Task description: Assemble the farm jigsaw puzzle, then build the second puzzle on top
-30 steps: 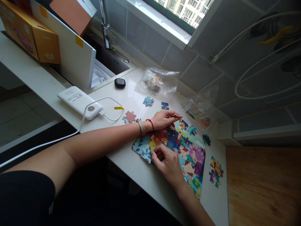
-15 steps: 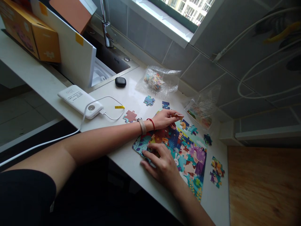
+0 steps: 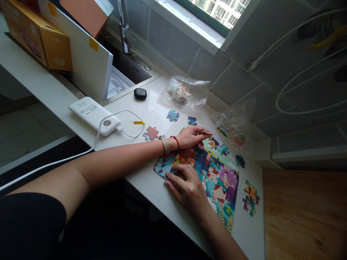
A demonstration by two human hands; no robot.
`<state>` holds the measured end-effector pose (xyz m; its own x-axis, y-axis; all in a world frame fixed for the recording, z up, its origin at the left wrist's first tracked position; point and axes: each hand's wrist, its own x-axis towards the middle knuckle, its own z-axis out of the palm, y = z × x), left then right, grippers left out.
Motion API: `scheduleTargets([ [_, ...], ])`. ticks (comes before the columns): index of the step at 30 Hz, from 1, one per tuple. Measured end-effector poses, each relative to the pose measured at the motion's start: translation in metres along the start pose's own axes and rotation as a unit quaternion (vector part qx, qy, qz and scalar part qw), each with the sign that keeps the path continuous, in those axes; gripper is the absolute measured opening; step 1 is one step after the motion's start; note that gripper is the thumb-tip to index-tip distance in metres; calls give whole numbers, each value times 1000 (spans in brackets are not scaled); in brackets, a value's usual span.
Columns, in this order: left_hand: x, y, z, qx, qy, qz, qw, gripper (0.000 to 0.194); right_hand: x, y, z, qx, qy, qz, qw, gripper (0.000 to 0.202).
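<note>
A colourful, partly joined puzzle [image 3: 214,173] lies on the white counter. My left hand [image 3: 193,136], with a watch and a red string at the wrist, reaches over its upper part and holds a brown puzzle piece [image 3: 207,133] between its fingers. My right hand [image 3: 188,184] rests on the puzzle's near left edge, fingers apart and holding nothing. Loose pieces lie around: a pink one [image 3: 152,133], a blue one [image 3: 172,115], a dark blue one [image 3: 192,120], a dark one [image 3: 240,161] and a joined group [image 3: 251,198] at the right.
Left of the puzzle are a white power bank [image 3: 93,115] with a cable and a black case [image 3: 140,94]. Plastic bags [image 3: 187,92] lie near the wall. Boxes [image 3: 54,47] stand by the sink [image 3: 132,68]; a wooden board [image 3: 303,213] is at the right.
The view has shifted slightly. Both hands keep nearly the same places over the puzzle, and the brown piece is still in my left hand.
</note>
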<state>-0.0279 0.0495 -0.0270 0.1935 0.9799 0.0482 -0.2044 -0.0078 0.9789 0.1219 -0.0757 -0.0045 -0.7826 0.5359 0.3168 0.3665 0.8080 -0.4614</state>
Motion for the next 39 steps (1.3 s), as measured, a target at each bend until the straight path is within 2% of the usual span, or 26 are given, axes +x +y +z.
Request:
scheduleTargets([
  [8, 0, 6, -2, -30, -20, -21, 999, 25, -1, 1, 1, -16, 4, 11, 1000, 18],
  [22, -1, 7, -2, -34, -13, -32, 999, 25, 3, 1, -3, -50, -26, -10, 998, 22],
  [25, 0, 6, -3, -25, -17, -29, 999, 26, 2, 3, -6, -27, 0, -13, 1000, 24],
  [27, 0, 4, -3, -18, -16, -21, 1000, 26, 1, 5, -11, 9, 43, -2, 999, 23],
  [29, 1, 2, -3, -10, -5, -8, 1000, 26, 1, 10, -18, 43, 99, 39, 993, 18],
  [33, 1, -1, -5, 1, -9, 10, 1000, 34, 1, 25, -31, 98, 204, 173, 959, 16],
  [36, -2, -2, -5, 4, -61, 26, 998, 48, 2, 40, -31, 179, 263, 279, 906, 20],
  [39, -7, -2, -2, 1, -117, 62, 991, 62, 3, 52, -27, 278, 290, 338, 851, 37],
])
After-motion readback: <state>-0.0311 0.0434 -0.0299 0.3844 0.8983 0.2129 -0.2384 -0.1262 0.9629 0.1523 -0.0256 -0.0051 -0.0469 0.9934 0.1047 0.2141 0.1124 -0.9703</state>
